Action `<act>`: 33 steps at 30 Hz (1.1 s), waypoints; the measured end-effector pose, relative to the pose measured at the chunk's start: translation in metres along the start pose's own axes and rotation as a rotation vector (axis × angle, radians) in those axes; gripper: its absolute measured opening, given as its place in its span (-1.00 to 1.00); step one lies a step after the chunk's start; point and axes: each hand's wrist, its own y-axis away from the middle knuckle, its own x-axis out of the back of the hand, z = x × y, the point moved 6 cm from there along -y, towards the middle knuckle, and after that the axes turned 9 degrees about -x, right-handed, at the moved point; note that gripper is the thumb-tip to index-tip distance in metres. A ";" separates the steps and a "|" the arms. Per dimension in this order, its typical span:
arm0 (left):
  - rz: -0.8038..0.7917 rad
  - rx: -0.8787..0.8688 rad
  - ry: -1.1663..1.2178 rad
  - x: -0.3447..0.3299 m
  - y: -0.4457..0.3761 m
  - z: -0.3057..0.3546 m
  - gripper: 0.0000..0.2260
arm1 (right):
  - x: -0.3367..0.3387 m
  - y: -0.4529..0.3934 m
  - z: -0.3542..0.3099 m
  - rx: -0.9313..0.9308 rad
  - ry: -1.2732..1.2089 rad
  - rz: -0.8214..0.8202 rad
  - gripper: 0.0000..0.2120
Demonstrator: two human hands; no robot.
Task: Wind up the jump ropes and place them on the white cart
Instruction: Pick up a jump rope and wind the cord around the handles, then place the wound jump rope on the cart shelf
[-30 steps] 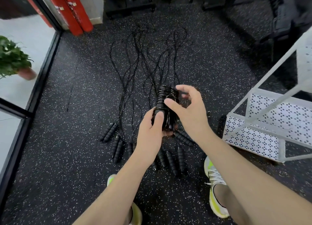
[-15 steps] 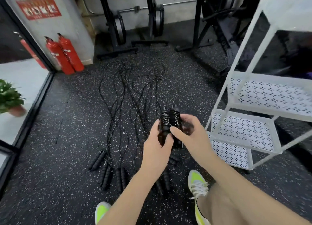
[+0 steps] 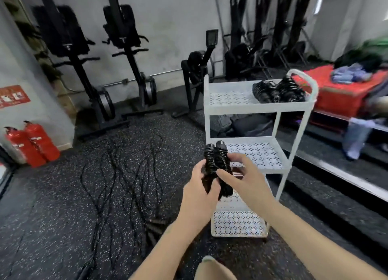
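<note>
left hand (image 3: pixel 196 190): wrapped around the lower half of the wound jump rope (image 3: pixel 216 166), gripping it upright
right hand (image 3: pixel 241 177): fingers curled on the bundle's right side, thumb across the coils, pinching the wrap in place
risk: likely the cord springs loose if either grip eases before the bundle sets down; the end looks untucked, though blur hides it
risk two: dropped onto the edge, it may roll off the white cart (image 3: pixel 235 109)
rope position: between both hands, in front of the cart's middle shelf, below the top shelf
stored bundles (image 3: pixel 279 90): on the top shelf, right side
loose ropes (image 3: pixel 121 174): on the floor, left of the hands
</note>
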 end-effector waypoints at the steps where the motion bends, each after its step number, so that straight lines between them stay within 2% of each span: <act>1: -0.015 -0.016 0.007 -0.007 -0.007 0.013 -0.51 | 0.014 -0.003 -0.008 0.015 0.007 0.017 -0.60; 6: -0.122 -0.095 0.018 -0.034 -0.044 0.077 -0.42 | 0.075 -0.023 -0.051 0.097 0.071 0.108 -0.68; 10: -0.184 -0.189 0.005 -0.046 -0.074 0.124 -0.28 | 0.114 -0.047 -0.083 0.150 0.123 0.166 -0.58; 14: -0.119 -0.271 -0.034 -0.051 -0.112 0.154 -0.43 | 0.134 -0.074 -0.116 0.188 0.119 0.187 -0.54; 19: -0.042 -0.320 -0.101 -0.046 -0.162 0.170 -0.41 | 0.143 -0.115 -0.143 0.228 0.163 0.228 -0.54; 23: -0.013 -0.269 -0.108 -0.047 -0.204 0.169 -0.43 | 0.144 -0.147 -0.152 0.242 0.303 0.228 -0.56; 27: -0.018 -0.181 -0.094 -0.058 -0.240 0.159 -0.37 | 0.141 -0.175 -0.148 0.194 0.407 0.197 -0.57; 33: -0.025 -0.039 -0.330 -0.068 -0.256 0.134 -0.32 | 0.139 -0.196 -0.126 0.186 0.551 0.237 -0.70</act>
